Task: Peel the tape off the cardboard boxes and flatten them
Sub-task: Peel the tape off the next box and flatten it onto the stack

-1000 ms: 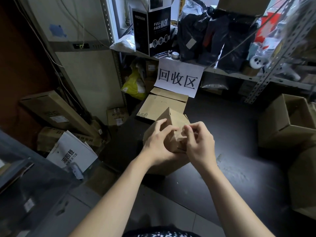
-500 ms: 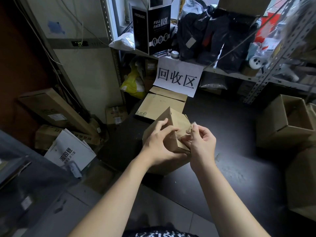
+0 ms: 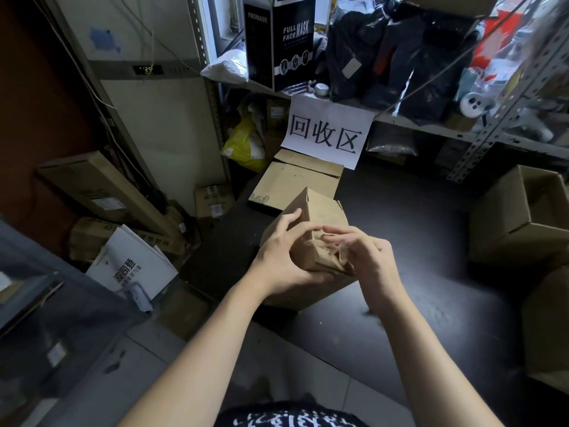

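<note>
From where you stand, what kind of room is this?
Probably a storeroom's recycling corner: a paper sign reading 回收区 (recycling area), cluttered metal shelves, and cardboard boxes lying all around.

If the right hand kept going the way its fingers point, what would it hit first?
Probably the box: the right hand has its fingertips at the box's top edge, seemingly pinching tape. The left hand grips the box just beyond; depth is unclear.

Tilted cardboard box on dark table, left hand around it, clear tape in right hand.
</note>
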Demonstrator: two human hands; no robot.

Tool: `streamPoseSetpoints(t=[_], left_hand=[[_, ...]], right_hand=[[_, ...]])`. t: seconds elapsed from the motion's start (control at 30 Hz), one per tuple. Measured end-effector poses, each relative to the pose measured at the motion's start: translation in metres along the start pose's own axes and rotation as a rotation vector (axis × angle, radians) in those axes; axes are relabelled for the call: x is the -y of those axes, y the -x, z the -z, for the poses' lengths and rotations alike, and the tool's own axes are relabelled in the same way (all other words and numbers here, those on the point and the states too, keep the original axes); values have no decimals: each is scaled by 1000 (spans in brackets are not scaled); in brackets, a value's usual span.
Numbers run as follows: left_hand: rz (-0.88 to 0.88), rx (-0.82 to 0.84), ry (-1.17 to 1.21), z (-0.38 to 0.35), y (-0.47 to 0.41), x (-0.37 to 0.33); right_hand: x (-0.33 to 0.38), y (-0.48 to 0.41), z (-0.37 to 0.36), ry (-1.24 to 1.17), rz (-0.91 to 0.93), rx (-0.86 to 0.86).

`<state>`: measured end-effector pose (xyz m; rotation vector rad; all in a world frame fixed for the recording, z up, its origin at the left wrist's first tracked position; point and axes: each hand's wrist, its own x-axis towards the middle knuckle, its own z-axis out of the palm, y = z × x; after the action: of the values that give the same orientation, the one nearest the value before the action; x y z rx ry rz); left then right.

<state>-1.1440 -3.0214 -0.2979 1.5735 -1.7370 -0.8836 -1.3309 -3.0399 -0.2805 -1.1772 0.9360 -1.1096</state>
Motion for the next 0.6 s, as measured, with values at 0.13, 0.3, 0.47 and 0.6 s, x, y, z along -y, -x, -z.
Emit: streamPoseSetpoints(t=[0.13,0.3,0.47,0.6], left_hand=[[-2,-49,-86,1,-1,1],[2,-60,-138,4,1,-4],[-14,-47,-109,2,3,-2],[-14,-53,-108,0,4,-3]], right_hand=[[-7,2,8,170,96,94],[-7,10,11,167,80,164],[-6,7,2,403,104,135],[-7,5,-2,554,145,113]])
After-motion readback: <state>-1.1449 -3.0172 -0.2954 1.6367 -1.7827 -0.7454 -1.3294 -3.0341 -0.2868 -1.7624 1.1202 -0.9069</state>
